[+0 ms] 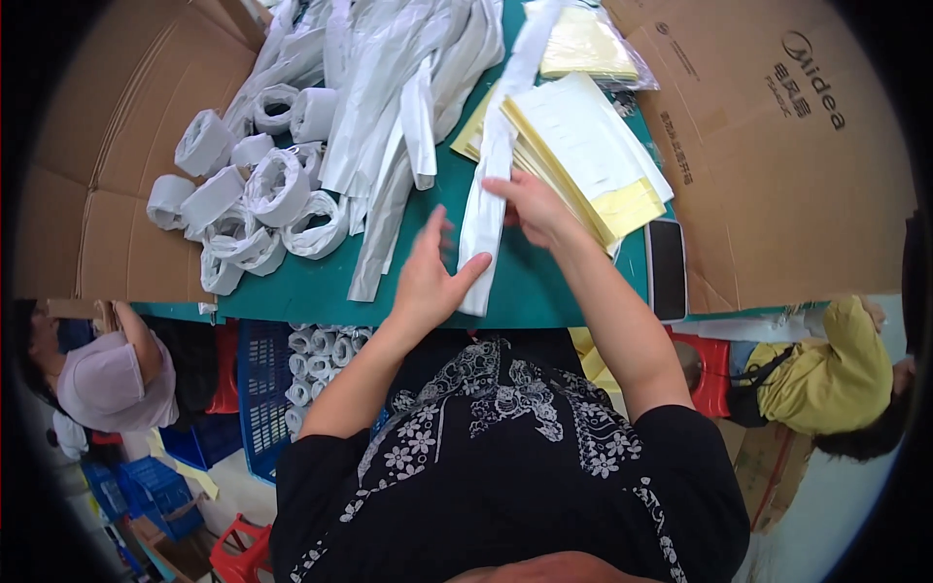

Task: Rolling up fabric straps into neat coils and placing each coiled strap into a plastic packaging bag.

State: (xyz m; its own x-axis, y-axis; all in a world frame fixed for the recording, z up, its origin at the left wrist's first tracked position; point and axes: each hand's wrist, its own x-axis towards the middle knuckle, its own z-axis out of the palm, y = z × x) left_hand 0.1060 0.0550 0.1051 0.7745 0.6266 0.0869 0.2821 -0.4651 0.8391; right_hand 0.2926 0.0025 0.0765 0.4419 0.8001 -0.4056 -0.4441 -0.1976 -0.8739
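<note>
A long, flat white strip [483,248], folded from thin, crinkled material, lies lengthwise on the green tabletop [564,296] in front of me. My right hand [533,206] pinches its right edge, thumb on top and fingers partly hidden beneath. On the other side, my left hand [428,282] is open with fingers spread, its thumb at the strip's near part. Further left, a heap of similar loose strips [389,87] stretches toward the far edge. Beside that heap sit several white rolled coils [277,187], piled on one another.
Yellow-backed white sheets [583,146] are stacked right of the strip, with a plastic-wrapped yellow pack [588,44] behind. A dark phone-like slab [667,267] rests at the right. Cardboard panels [146,146] flank the table. Below stands a blue crate [262,389]; people sit on both sides.
</note>
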